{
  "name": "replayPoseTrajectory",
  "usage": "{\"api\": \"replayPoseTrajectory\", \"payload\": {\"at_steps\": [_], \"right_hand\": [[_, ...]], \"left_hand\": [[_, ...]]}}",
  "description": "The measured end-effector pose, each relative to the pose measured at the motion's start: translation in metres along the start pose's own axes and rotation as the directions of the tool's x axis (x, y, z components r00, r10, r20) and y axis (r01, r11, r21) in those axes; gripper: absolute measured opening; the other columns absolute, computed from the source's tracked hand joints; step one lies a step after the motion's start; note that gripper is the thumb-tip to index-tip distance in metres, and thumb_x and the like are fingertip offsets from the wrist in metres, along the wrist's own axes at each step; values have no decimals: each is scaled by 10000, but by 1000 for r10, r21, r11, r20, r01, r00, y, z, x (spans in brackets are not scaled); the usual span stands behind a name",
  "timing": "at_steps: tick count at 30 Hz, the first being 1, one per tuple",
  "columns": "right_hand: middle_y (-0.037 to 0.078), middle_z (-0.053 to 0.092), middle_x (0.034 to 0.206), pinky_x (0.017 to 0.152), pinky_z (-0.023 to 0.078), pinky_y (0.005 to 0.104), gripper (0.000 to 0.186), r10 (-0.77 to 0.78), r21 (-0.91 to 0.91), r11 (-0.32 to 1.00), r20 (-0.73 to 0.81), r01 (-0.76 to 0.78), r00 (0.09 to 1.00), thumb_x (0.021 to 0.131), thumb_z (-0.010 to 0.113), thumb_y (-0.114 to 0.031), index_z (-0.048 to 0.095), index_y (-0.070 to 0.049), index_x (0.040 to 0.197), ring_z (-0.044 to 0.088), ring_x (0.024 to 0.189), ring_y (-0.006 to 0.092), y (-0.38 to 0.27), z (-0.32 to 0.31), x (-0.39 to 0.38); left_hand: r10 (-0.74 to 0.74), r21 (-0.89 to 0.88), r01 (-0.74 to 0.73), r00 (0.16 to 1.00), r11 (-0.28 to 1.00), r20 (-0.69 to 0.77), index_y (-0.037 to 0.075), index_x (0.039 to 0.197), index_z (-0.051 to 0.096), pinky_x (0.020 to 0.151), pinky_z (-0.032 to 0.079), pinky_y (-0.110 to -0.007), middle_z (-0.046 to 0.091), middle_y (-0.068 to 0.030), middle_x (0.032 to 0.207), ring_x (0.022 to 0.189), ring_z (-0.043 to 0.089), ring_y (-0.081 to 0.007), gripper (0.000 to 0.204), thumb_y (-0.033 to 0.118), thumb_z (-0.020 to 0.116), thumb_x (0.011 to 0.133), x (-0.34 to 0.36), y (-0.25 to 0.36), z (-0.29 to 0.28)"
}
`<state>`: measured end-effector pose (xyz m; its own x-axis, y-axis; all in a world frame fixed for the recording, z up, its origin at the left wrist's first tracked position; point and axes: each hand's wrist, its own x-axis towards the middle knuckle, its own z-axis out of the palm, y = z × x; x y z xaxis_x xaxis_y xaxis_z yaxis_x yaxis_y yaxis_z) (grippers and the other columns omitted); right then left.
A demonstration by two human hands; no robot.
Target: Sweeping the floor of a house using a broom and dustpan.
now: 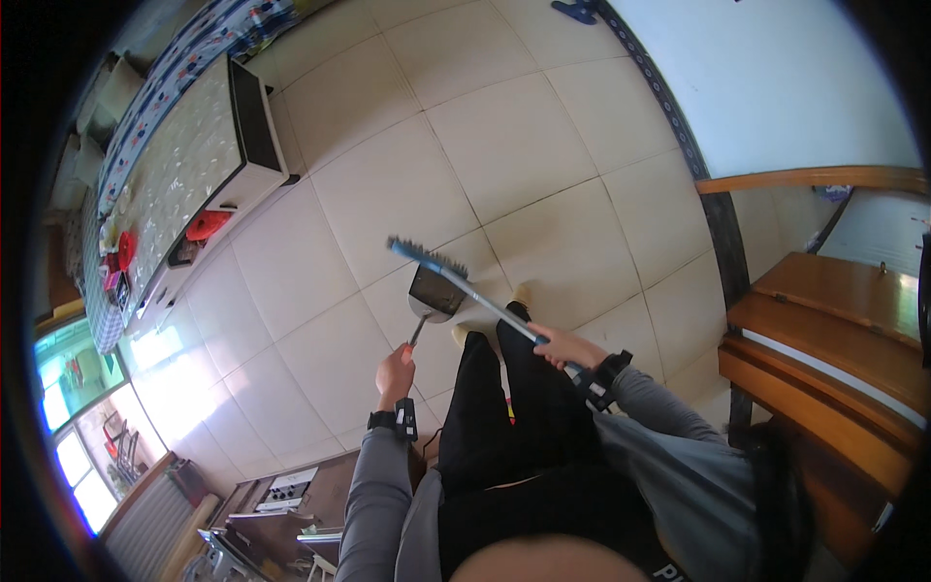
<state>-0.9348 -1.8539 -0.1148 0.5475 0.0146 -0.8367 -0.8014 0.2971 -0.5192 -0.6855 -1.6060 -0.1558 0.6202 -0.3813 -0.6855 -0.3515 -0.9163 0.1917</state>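
Nearest the camera were grey sleeves and black trousers, with a dark cabinet [291,490] just to the near left. The left hand [395,374] was curled tight around the thin handle of a dustpan [436,291], which sat flat on the tiled floor [524,145] right in front of the person's feet. The right hand [562,346] was wrapped around the shaft of a blue-headed broom [427,258], fingers closed on it, and the bristle head was resting at the far edge of the pan. So my guess is the sweeping was pretty far along and it was at the collect-into-the-pan bit; I couldn't make out any dirt in the pan or on the tiles, too small to tell. Emptying the pan looked like what was left. Over on the right were wooden stairs [824,320], and far left a long coffee table [184,165] with red bits on it, well away from the broom
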Motion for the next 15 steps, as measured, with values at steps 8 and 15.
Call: {"api": "replayPoseTrajectory", "payload": {"at_steps": [8, 15], "right_hand": [[152, 564, 617, 428, 426, 327, 726, -75, -459, 886, -274, -62, 959, 657, 457, -65, 157, -85, 1318, 529, 470, 198, -104, -47, 107], [179, 586, 669, 470, 466, 368, 659, 48, -736, 658, -165, -155, 985, 692, 430, -72, 181, -88, 1303, 583, 532, 250, -47, 1, 133]], "left_hand": [[-147, -109, 142, 988, 984, -39, 237, 1067, 534, 668, 457, -422, 589, -165, 848, 798, 562, -337, 362, 238, 480, 708, -61, -64, 24], [-311, -150, 305, 950, 940, -14, 248, 1093, 515, 687, 457, -403, 592, -151, 861, 810, 563, -330, 375, 235, 470, 721, -86, -95, 53]]}}
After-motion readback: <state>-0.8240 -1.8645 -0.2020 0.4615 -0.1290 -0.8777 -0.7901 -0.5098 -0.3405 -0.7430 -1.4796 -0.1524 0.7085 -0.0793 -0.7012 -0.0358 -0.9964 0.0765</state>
